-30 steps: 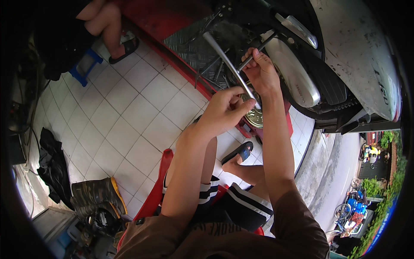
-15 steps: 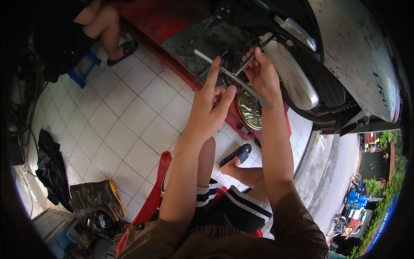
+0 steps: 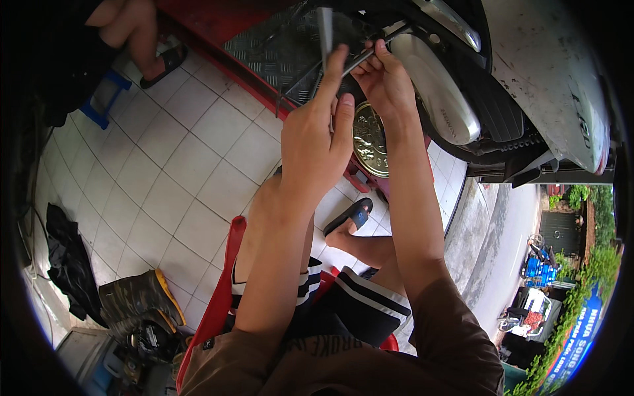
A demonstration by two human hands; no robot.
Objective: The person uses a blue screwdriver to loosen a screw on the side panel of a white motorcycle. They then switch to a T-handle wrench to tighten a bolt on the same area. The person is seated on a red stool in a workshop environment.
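Note:
My right hand is pinched round the shaft of a metal T-handle wrench. The shaft's far end reaches in beside the silver cover of a motorbike. The wrench's crossbar is smeared by motion and stands nearly upright. My left hand has its index finger stretched out against or just beside the crossbar; I cannot tell if they touch. Its thumb is raised and the other fingers are mostly hidden. Below the shaft sits a round gold-coloured lid or tin.
The motorbike is beside a red-edged platform with a tread-plate surface. Another person's leg and a blue stool are at the upper left. Boots and a black cloth lie at lower left. A street runs along the right.
The wrench's crossbar has turned from slanting to nearly upright. My left index finger has moved with it. The view has shifted, so the surroundings sit slightly higher and further left.

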